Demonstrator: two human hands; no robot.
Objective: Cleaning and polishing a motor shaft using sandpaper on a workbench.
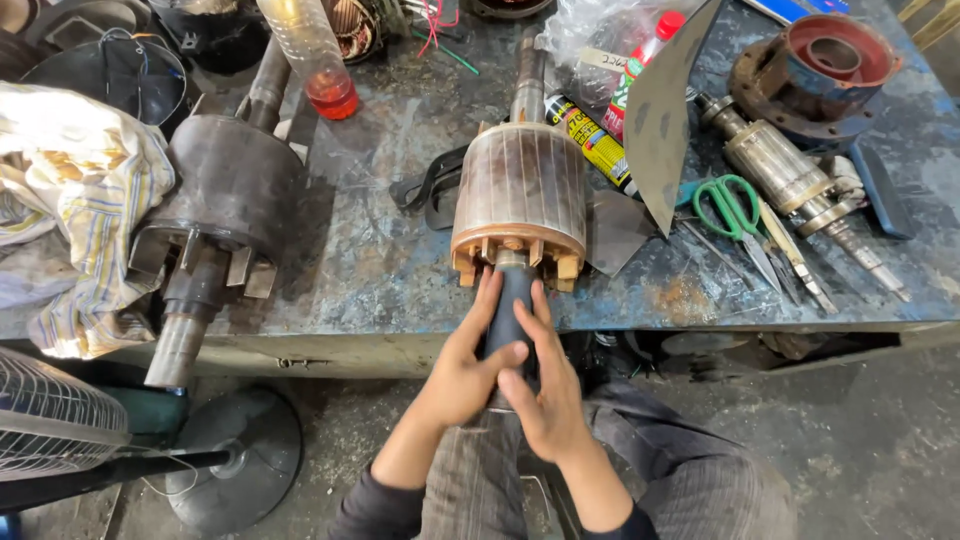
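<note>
A dark strip of abrasive paper (510, 310) is held wrapped around the steel shaft of one ribbed, coppery rotor (520, 190) by the left hand (462, 375) and right hand (545, 395); a second, darker rotor (232, 185) lies nearby.

Three motor rotors lie on the metal workbench (400, 270): a copper-coloured rotor (520, 190) at the front edge, a large dark rotor (235, 185) at the left edge, and a slim pale rotor (790, 185) toward the right edge. Two hands, the left hand (465, 365) and right hand (545, 385), are present. Single items: one pair of green-handled scissors (735, 210), one plastic bottle (315, 55), one striped cloth (85, 200), one round red housing (820, 70).
</note>
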